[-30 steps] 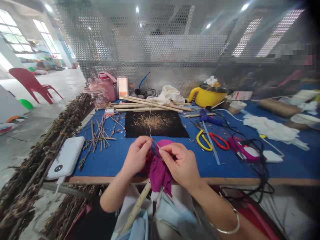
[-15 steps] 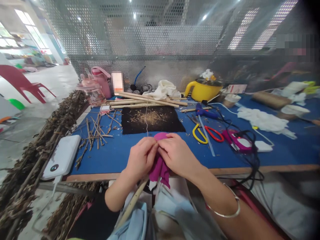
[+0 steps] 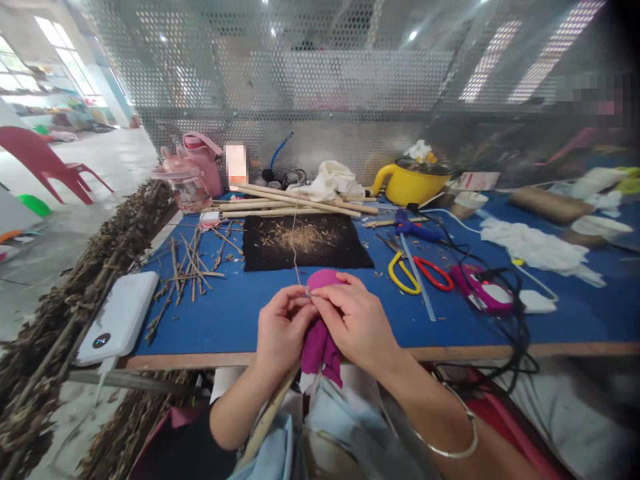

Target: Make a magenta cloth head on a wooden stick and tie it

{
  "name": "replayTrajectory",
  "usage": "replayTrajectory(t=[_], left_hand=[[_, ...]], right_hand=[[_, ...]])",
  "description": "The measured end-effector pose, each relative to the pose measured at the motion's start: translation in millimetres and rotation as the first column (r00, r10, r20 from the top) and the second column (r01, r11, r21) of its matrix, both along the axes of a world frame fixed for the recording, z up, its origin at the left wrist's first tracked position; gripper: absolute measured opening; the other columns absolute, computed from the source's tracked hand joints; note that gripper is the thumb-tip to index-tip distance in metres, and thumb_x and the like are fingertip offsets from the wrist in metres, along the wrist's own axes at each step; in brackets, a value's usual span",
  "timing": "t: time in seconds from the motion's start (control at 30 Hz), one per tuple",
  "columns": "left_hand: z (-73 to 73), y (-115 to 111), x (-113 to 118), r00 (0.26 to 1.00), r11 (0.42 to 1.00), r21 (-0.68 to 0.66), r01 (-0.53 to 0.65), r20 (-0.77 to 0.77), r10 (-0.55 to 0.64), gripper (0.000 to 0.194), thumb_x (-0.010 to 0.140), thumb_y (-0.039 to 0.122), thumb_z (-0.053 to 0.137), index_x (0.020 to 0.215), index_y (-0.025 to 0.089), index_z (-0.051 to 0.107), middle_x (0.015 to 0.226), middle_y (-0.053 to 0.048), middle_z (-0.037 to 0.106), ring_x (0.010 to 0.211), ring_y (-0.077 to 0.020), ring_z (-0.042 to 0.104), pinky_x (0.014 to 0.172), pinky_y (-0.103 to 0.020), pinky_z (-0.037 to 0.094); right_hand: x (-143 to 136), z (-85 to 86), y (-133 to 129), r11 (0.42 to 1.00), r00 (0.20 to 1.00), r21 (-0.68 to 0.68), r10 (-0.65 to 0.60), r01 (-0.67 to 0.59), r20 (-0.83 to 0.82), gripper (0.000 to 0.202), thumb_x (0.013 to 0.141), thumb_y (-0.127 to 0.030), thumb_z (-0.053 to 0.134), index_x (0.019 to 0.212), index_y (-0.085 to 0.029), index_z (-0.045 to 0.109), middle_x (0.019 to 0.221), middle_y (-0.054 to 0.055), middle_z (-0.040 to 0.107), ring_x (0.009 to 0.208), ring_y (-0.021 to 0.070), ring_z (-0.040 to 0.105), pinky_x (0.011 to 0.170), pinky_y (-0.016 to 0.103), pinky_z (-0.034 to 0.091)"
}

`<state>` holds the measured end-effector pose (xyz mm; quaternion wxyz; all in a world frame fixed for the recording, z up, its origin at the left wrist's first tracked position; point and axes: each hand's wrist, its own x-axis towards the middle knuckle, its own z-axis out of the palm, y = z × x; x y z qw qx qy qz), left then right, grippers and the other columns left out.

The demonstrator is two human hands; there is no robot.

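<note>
A magenta cloth [image 3: 320, 350], rounded at its top and gathered into loose folds below, is between my hands at the table's front edge. My left hand [image 3: 284, 325] is closed in a pinch on a thin pale string [image 3: 295, 250] at the cloth's left side. The string runs up from the fingers across the black mat. My right hand [image 3: 357, 320] is closed around the cloth, its thumb and forefinger meeting the left fingertips at the string. Below the left wrist a pale wooden stick [image 3: 265, 420] slants down to my lap. What the cloth covers is hidden.
Wood shavings lie on the black mat [image 3: 350, 250]. Behind it are pale sticks [image 3: 295, 201] and a yellow pot [image 3: 415, 183]. Scissors [image 3: 404, 275], a blue glue gun [image 3: 417, 228] and cables are at right. Left are twigs [image 3: 193, 267] and a white power bank [image 3: 117, 320].
My left fingers have opened out from a tighter clasp into a pinch on the string. Both hands and the cloth sit slightly lower in view, and the string's lower end leans further right.
</note>
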<state>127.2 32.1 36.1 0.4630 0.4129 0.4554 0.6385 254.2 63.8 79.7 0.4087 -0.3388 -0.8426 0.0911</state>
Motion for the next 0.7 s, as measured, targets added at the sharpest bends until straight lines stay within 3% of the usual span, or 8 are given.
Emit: replayTrajectory(t=[0.13,0.23,0.33,0.43,0.53,0.6,0.7], left_hand=[[2.0,-3.4,1.5,0.983,0.995,0.036,-0.098,-0.152,0.102,0.017,0.076,0.030,0.070,0.080,0.016,0.060,0.068,0.002,0.065,0.057,-0.0077,0.057,0.056,-0.017,0.045],[5.2,-5.6,-1.0,0.914,0.984,0.126,-0.128,-0.371,0.167,0.010,0.080,0.027,0.065,0.078,0.018,0.068,0.071,0.001,0.070,0.059,-0.0087,0.060,0.059,-0.018,0.046],[10.1,-5.6,-4.5,0.837,0.981,0.167,-0.100,-0.519,0.174,0.012,0.083,0.023,0.061,0.083,0.020,0.073,0.078,-0.001,0.074,0.066,-0.0112,0.065,0.065,-0.020,0.048],[16.6,-5.6,-7.5,0.755,0.979,0.205,-0.013,-0.640,0.144,0.015,0.084,0.019,0.059,0.088,0.020,0.073,0.082,-0.003,0.074,0.070,-0.0130,0.066,0.068,-0.021,0.048],[24.9,-5.6,-11.2,0.698,0.982,0.155,0.108,-0.715,0.036,0.016,0.087,0.019,0.055,0.087,0.019,0.071,0.081,-0.003,0.071,0.073,-0.0136,0.062,0.070,-0.023,0.045],[30.5,-4.3,-15.4,0.718,0.981,0.040,0.189,-0.687,-0.110,0.017,0.088,0.023,0.053,0.080,0.018,0.067,0.078,-0.003,0.067,0.073,-0.0136,0.058,0.070,-0.023,0.043],[34.9,1.2,-24.2,0.816,0.900,-0.171,0.401,-0.381,-0.435,0.022,0.086,0.034,0.055,0.075,0.016,0.061,0.070,-0.001,0.057,0.062,-0.0106,0.048,0.058,-0.021,0.037]], right_hand=[[0.1,1.9,-0.2,0.998,1.000,-0.057,-0.023,0.022,-0.021,0.011,0.086,-0.014,0.054,0.083,-0.021,0.061,0.079,0.002,0.073,0.076,0.0180,0.065,0.089,0.039,0.046],[1.0,5.0,-1.8,0.975,0.996,-0.213,-0.078,0.068,-0.040,0.006,0.084,-0.017,0.057,0.086,-0.022,0.054,0.074,0.002,0.069,0.085,0.0210,0.064,0.080,0.035,0.048],[2.6,7.1,-3.7,0.943,0.994,-0.328,-0.086,0.061,-0.063,0.009,0.084,-0.020,0.055,0.084,-0.022,0.047,0.071,0.001,0.063,0.077,0.0192,0.061,0.069,0.031,0.048],[7.4,8.4,-3.1,0.917,0.994,-0.393,0.020,-0.062,-0.110,0.009,0.083,-0.017,0.052,0.084,-0.022,0.045,0.072,0.000,0.057,0.065,0.0141,0.056,0.060,0.026,0.046],[16.6,8.4,2.2,0.892,0.978,-0.409,0.146,-0.195,-0.147,0.008,0.083,-0.015,0.051,0.084,-0.021,0.046,0.077,0.000,0.054,0.066,0.0121,0.053,0.061,0.025,0.046],[23.5,6.9,7.6,0.893,0.971,-0.386,0.195,-0.234,-0.137,0.006,0.085,-0.016,0.051,0.084,-0.021,0.047,0.080,0.001,0.055,0.071,0.0128,0.053,0.065,0.026,0.046],[31.0,4.5,14.9,0.909,0.964,-0.322,0.254,-0.266,-0.079,0.009,0.088,-0.014,0.049,0.082,-0.021,0.048,0.078,0.000,0.057,0.074,0.0139,0.053,0.070,0.028,0.045]])
